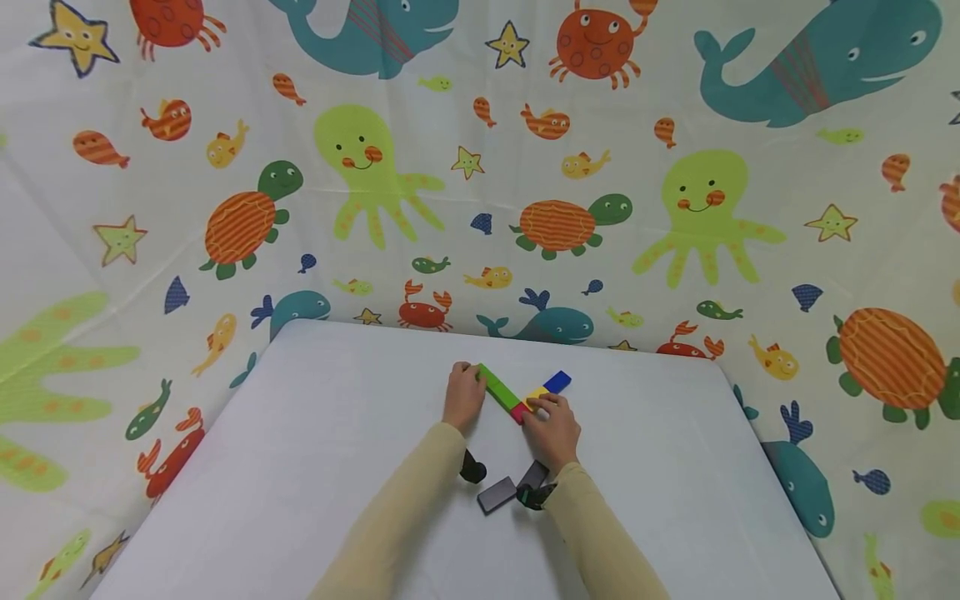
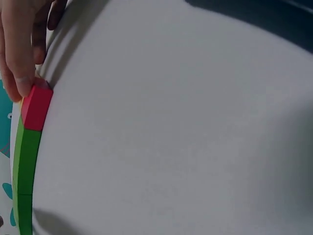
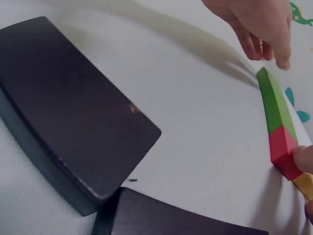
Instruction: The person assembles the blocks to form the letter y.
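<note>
A row of blocks lies on the white table [image 1: 315, 467]: a long green block [image 1: 497, 388], a red block [image 1: 519, 412], then a yellow block [image 1: 536, 392] and a blue block [image 1: 558, 382] angling off to the far right. My left hand [image 1: 463, 393] rests with relaxed fingers at the far end of the green block [image 3: 275, 105]. My right hand [image 1: 553, 427] pinches the red block [image 3: 282, 149] where it meets the yellow block [image 3: 304, 184]. The left wrist view shows a fingertip of the right hand [image 2: 22, 81] on the red block [image 2: 36, 107], joined to the green block [image 2: 22, 171].
Two dark grey flat blocks [image 1: 497, 495] [image 1: 532, 475] lie between my forearms, large in the right wrist view [image 3: 68, 112] [image 3: 171, 215]. A sea-animal print cloth [image 1: 480, 167] hangs behind and beside the table. The table's far edge runs just beyond the blocks.
</note>
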Available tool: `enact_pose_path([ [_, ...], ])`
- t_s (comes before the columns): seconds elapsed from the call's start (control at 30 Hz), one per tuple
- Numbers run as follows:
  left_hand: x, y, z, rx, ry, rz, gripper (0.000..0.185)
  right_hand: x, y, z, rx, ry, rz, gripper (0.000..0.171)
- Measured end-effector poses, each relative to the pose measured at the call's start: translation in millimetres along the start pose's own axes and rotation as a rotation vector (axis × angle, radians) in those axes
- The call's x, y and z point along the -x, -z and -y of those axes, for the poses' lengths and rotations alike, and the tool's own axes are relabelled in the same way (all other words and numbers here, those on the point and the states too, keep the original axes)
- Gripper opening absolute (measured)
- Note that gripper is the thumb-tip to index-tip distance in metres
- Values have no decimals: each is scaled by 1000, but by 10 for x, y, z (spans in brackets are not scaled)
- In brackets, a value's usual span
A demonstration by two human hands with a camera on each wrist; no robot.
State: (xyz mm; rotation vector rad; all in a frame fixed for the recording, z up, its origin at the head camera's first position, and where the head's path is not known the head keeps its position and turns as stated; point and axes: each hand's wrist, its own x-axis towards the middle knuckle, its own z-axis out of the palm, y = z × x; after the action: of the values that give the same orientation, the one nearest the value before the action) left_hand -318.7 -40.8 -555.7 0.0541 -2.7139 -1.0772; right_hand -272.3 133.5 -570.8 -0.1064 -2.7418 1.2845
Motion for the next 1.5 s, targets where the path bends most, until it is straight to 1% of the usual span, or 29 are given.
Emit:
enact_pose_path([
  [0.1,56,23,4,0,-46,-16,30,-9,-1,24,5,-12,5,31],
  [0.23,154,76,0,20,-124,-16,26,-20,0,38,11,-18,2,30],
  [0.33,233,124,17,20,-195,28,22,-21,-2,33,17,-20,3,31],
  [0.4,281,155,43,16,-263,90,20,-22,-5,29,18,-25,11,31],
  [0.43,302,172,56,18,-297,133,19,-21,-6,26,22,-24,12,31],
  [0.53,352,216,91,79,-414,278,18,-19,-1,27,23,-26,20,32],
  [0.6,372,238,111,126,-466,390,20,-18,12,30,27,-26,25,33],
  [0.67,396,258,121,170,-487,505,24,-12,26,33,28,-26,32,33],
  [0.7,407,261,125,173,-492,558,26,-10,32,36,28,-27,35,34],
  [0.77,424,241,141,182,-471,661,28,-4,41,40,26,-29,41,34],
  [0.87,450,195,132,174,-457,776,29,-7,42,47,23,-38,50,35],
  [0.93,462,159,116,176,-444,835,29,-18,37,50,19,-50,56,35],
  [1.07,495,120,46,187,-450,912,29,-38,28,56,16,-68,67,35],
  [1.17,520,89,-3,193,-470,960,29,-44,22,53,24,-75,69,35],
  [1.33,541,53,-88,146,-513,1028,29,-47,31,56,32,-71,71,34],
  [1.5,526,48,-136,124,-518,1097,32,-54,61,83,32,-77,90,34],
])
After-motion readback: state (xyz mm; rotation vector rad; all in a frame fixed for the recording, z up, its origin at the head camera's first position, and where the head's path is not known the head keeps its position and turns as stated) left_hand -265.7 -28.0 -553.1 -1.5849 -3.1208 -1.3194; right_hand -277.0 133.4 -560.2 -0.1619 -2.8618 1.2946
